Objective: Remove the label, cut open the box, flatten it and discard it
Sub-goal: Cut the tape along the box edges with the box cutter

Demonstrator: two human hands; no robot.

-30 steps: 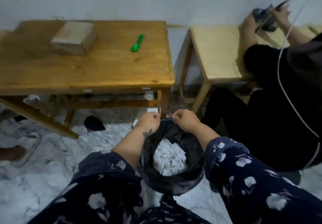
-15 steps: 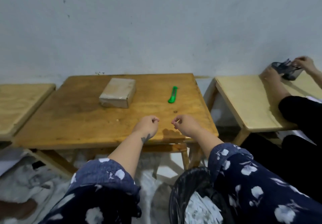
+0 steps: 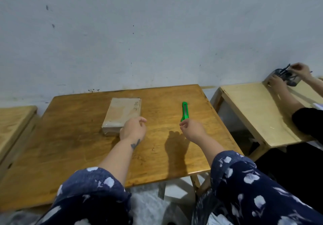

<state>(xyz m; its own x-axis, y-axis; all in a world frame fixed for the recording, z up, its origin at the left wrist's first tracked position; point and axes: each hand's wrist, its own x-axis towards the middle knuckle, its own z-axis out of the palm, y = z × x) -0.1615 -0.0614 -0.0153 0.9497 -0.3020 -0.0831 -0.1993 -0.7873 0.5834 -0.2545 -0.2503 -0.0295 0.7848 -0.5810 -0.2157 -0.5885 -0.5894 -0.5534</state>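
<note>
Box [image 3: 123, 114] flat on desk [image 3: 73, 147], left hand [image 3: 133, 128] at its near right corner, fingers loosely curled, right hand [image 3: 193, 129] just short of knife [image 3: 184, 111], fingers loosely curled, empty

Closed brown box [image 3: 122, 114] (taped) lies flat beside green cutter [image 3: 185, 111].

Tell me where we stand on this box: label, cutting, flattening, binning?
Done: no label shows on the box, only tape and handwriting on its top. In hand: the left hand reaches to the box's near corner and the right hand nears the green cutter, gripping neither. Left: the box is sealed and unflattened on the table, so cutting, flattening and discarding remain.
</note>
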